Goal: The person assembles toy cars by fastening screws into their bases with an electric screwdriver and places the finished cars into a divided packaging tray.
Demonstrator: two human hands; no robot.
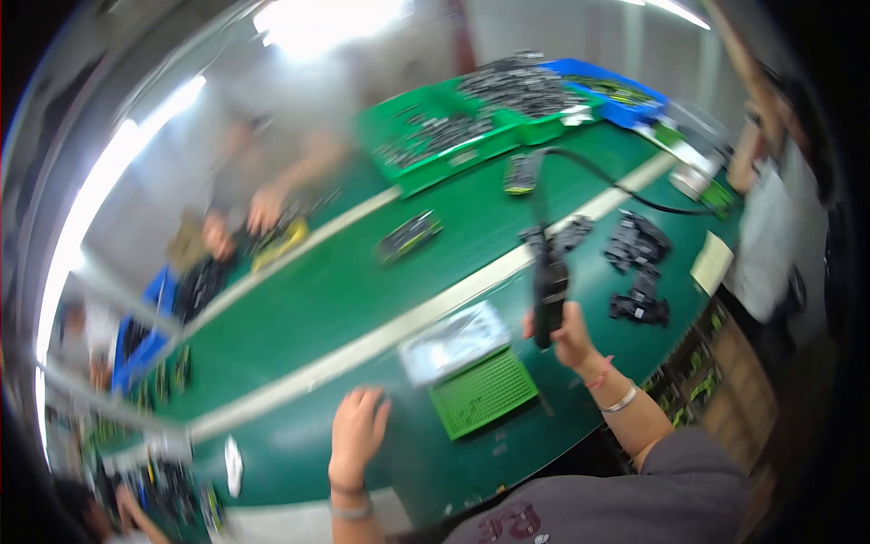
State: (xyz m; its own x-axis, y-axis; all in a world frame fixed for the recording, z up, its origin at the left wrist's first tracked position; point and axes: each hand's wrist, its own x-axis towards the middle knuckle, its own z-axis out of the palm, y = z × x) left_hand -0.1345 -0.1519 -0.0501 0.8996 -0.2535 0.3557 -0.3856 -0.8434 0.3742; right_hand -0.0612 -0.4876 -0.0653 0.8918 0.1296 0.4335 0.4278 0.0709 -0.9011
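Observation:
My right hand (pixel 571 335) is wrapped round a black corded electric screwdriver (pixel 550 290), held upright above the green table. Its black cable (pixel 616 179) arches up and away to the right. To the left, my left hand (pixel 360 424) is over the near part of the table with its fingers extended and nothing in them. Between the hands lie a green perforated tray (pixel 483 394) and, against its far edge, a shiny clear-and-white tray or bag (pixel 456 343); blur hides which. Black moulded parts (pixel 637 243) sit in a loose group right of the screwdriver.
Green bins (pixel 453 159) heaped with dark parts and a blue bin (pixel 616 91) stand at the far side. Yellow-and-black units (pixel 410 238) lie on the green middle strip. A co-worker's hands (pixel 265 210) handle parts across the table; another person (pixel 770 208) stands at right.

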